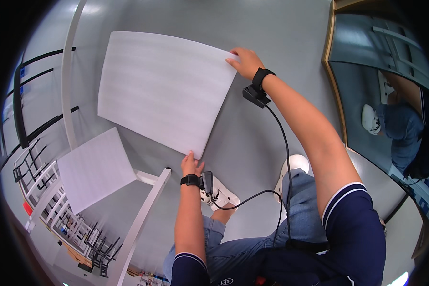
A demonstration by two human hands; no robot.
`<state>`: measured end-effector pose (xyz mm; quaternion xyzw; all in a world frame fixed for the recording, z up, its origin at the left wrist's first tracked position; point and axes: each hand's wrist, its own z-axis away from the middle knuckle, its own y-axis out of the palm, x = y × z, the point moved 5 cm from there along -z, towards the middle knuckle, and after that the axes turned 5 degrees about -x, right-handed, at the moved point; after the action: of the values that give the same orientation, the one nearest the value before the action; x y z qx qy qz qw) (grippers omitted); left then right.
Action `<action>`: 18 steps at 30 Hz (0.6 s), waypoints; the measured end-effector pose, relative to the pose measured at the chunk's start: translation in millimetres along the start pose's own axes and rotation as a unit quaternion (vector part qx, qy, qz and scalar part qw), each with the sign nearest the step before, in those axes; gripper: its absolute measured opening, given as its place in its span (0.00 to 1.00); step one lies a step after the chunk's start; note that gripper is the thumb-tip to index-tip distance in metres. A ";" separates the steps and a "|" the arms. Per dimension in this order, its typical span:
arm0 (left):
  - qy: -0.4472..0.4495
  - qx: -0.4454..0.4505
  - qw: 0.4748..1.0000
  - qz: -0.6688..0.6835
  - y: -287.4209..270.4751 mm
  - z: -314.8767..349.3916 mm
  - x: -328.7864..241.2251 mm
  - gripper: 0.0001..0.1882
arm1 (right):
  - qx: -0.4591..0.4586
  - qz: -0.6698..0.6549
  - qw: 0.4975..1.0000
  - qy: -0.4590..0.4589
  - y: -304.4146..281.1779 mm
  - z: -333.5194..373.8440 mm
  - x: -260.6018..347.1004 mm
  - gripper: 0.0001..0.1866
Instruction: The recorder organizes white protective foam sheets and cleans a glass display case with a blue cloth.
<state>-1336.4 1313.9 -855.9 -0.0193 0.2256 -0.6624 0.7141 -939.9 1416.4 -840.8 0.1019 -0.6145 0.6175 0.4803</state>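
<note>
A large, flat white panel (pixel 162 90) with a soft, faintly striped, foam-like face is held low over the grey floor. At its near right corner is my left hand (pixel 190 167), one fingertip on the edge and another finger apart from it. My right hand (pixel 247 63) grips the far right corner, with two fingertips over the face; its other fingers are partly hidden. Each wrist wears a black strap with a small black box and a cable. A smaller white panel (pixel 97 169) lies to the left, beside a white frame bar (pixel 143 224).
A wood-edged dark glossy panel (pixel 336 95) stands at right, reflecting me. White posts (pixel 67 71) and black bars (pixel 21 105) rise at left. Stacked white and black frames (pixel 76 224) fill the lower left. My white shoes (pixel 295 164) are on the floor.
</note>
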 end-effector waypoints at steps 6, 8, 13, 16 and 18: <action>-0.017 -0.002 1.000 -0.022 -4.5 -0.1 -4.4 0.18 | -0.003 0.018 1.000 -0.018 -3.0 1.3 7.9 0.16; -0.015 -0.004 1.000 -0.026 -4.6 0.1 -4.2 0.18 | -0.008 0.023 1.000 -0.008 -0.6 1.5 4.7 0.15; -0.013 -0.012 1.000 -0.015 -5.3 -4.7 -0.6 0.19 | 0.006 0.013 1.000 0.001 1.3 1.7 -0.7 0.15; -0.015 -0.032 0.999 -0.019 -9.0 -9.2 1.5 0.17 | 0.011 0.009 1.000 0.001 5.6 2.3 -4.7 0.15; -0.013 -0.038 0.999 -0.021 -9.1 -10.3 2.7 0.17 | 0.006 0.007 1.000 -0.003 6.8 1.5 -8.4 0.15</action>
<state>-1348.5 1313.0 -863.0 -0.0601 0.2407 -0.6680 0.7016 -941.2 1412.7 -851.0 0.1024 -0.6127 0.6241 0.4739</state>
